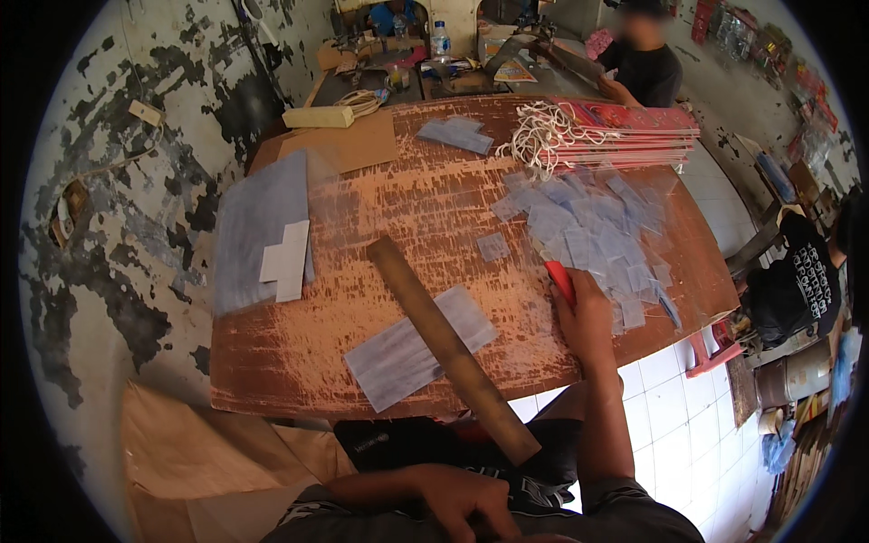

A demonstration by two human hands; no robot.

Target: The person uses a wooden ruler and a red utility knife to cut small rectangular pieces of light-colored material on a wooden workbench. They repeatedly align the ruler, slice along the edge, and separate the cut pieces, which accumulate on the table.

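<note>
My right hand [584, 317] rests on the scratched wooden board [425, 204] and grips a red-handled cutter [558, 277], its tip at a heap of small clear plastic pieces [593, 231]. My left hand [462, 500] lies low at my lap, fingers curled, with nothing visible in it. A long wooden ruler [448, 346] lies diagonally over a clear plastic sheet [418, 346] near the board's front edge.
A stack of plastic sheets with white paper slips [262, 231] lies at the left. Brown cardboard [339, 145], red flat bags with white cord handles [602, 127] sit at the back. One person sits beyond the board [647, 63], another at right [797, 281].
</note>
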